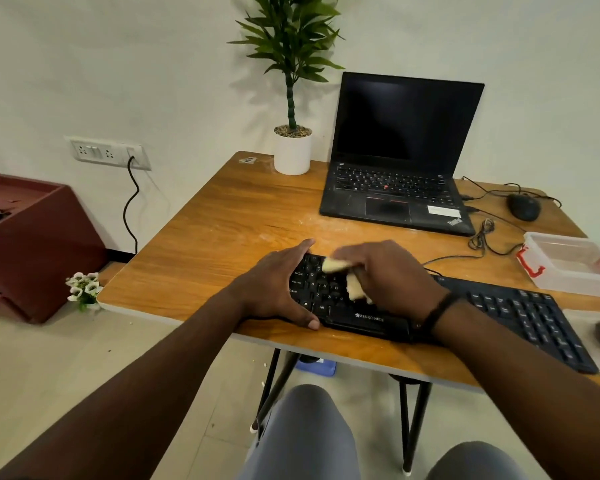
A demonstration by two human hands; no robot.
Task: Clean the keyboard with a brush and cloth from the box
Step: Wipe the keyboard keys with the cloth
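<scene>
Fingers [352, 252] of the right hand [388, 275] curl over a crumpled pale yellow cloth [352, 282], pressing it down on the letter keys at the left half of a long black plastic keyboard [520, 313]. Motion blur softens the fingertips and the cloth. Straight and held together, the fingers of the left hand [274, 289] lie flat against the keyboard's left end, with the thumb hooked along its near edge. A dark band circles the right wrist.

Seen from the head camera, the keyboard lies along the near edge of a wooden worktop [222, 220], running off to the right. A clear plastic box with a red clip [568, 263] sits on the right side of the worktop, just beyond the keyboard's far right end. A grey object at the right edge of the picture, near the keyboard's right end, is too blurred to identify.

Farther back stands an open black laptop [402, 157] with a dark screen. Right of it rests a black computer mouse [523, 206] with its cable trailing across the worktop. Left of the laptop is a green leafy plant in a white pot [292, 150]. A wall socket panel [108, 153] with a black cord plugged in is on the far left wall. Grey-trousered knees show below the worktop.
</scene>
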